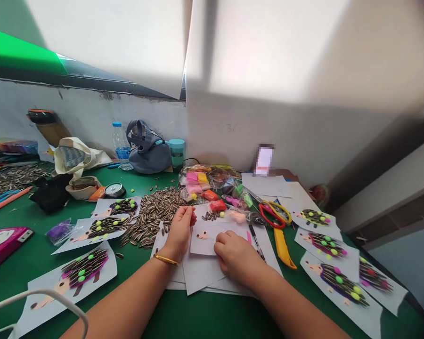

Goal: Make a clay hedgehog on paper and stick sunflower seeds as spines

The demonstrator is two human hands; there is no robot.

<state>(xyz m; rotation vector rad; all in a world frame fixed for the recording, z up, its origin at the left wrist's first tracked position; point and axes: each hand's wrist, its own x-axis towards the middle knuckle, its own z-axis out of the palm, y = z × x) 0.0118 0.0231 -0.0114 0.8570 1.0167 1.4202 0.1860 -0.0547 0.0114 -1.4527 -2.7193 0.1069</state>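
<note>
A white sheet (pixel 201 248) with the start of a hedgehog picture, a peach clay snout with dark dots (pixel 202 235), lies on a stack of papers. My left hand (pixel 181 228), with a gold bangle at the wrist, is raised at the sheet's left edge; its fingers are pinched together and whatever they hold is too small to make out. On the right part of the sheet rests my right hand (pixel 235 252), fingers curled down onto the paper and hiding what is under them. A pink clay strip (pixel 248 237) and a black pen (pixel 256 242) lie just right of it.
A heap of sunflower seeds (pixel 159 207) spreads left of the papers. Bagged coloured clay (pixel 201 181) sits behind. Red-handled scissors (pixel 271 215) and a yellow cutter (pixel 283 249) lie right. Several seed hedgehog pictures (pixel 81 273) flank both sides. A white cable (pixel 56 295) crosses the lower left.
</note>
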